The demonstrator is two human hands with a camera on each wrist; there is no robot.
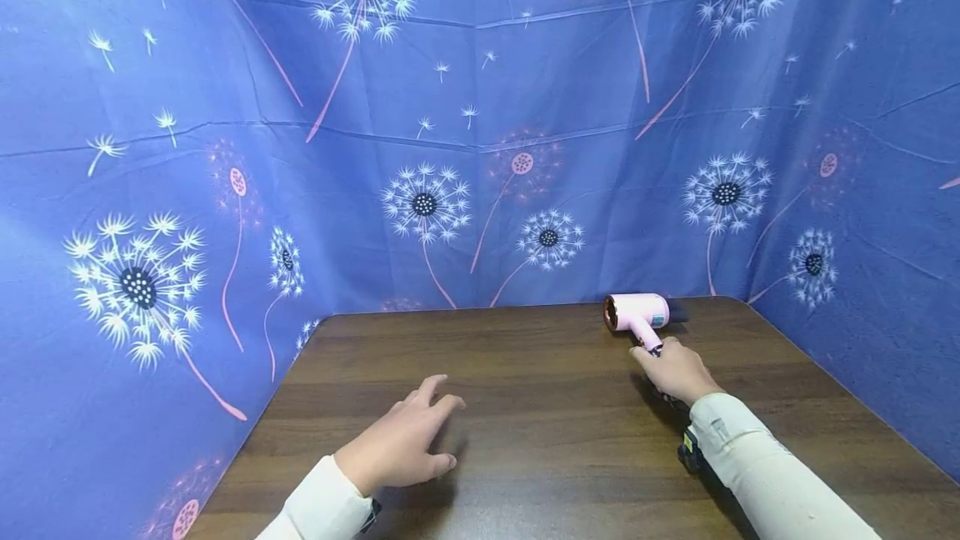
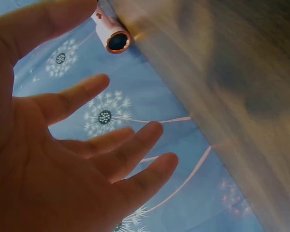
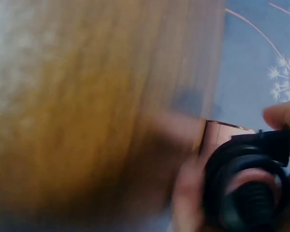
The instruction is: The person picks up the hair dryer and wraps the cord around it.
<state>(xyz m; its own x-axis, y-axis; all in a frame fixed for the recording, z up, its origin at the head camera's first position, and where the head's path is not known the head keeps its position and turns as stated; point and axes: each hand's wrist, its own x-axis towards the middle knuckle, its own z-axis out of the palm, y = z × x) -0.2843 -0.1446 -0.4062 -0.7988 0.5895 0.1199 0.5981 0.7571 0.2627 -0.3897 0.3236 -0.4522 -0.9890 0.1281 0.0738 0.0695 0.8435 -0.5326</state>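
Note:
A pink hair dryer (image 1: 636, 312) with a copper-coloured rim and a dark nozzle is at the far right of the table, in the head view. My right hand (image 1: 677, 369) grips it by the handle. In the right wrist view a coiled black cord (image 3: 213, 193) hides much of the handle, and part of the dryer's pink body (image 3: 224, 133) shows behind it. Over the table's front left, my left hand (image 1: 401, 447) has its fingers spread and holds nothing. The left wrist view shows its palm, with the dryer (image 2: 108, 35) in the distance.
The brown wooden table (image 1: 517, 407) reaches back to a blue cloth backdrop (image 1: 480, 90) printed with dandelions. Cloth also hangs along the left and right sides. A dark device (image 1: 688, 448) is strapped at the right wrist.

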